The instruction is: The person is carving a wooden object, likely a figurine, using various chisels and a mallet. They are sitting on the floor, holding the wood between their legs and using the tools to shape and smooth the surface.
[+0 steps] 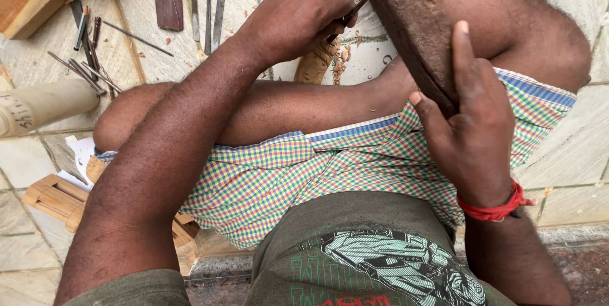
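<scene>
Woodwork occupies both hands of a person seated on a stone floor [574,147] with legs folded. The dark wooden block [406,33] leans against the raised right knee and runs down toward the lap — a position that appears to brace it against the body so it does not shift under tool pressure. The right hand [472,131] steadies it from the near end: thumb and forefinger are spread along the edge of the block, the other fingers curled behind it, so the hand grips the wood. The left hand [295,17] is closed around a slim carving tool [346,20], whose tip meets the left face of the block; the grip sits close to the tip, likely for fine control. Wood chips [342,58] lie on the floor just beneath the contact point. Spare chisels [212,8] and thin metal rods [89,68] are laid out on the floor beyond the left knee — within reach of the tool hand. A pale wooden cylinder [44,106] and a light wooden frame [54,198] rest at the far left.
</scene>
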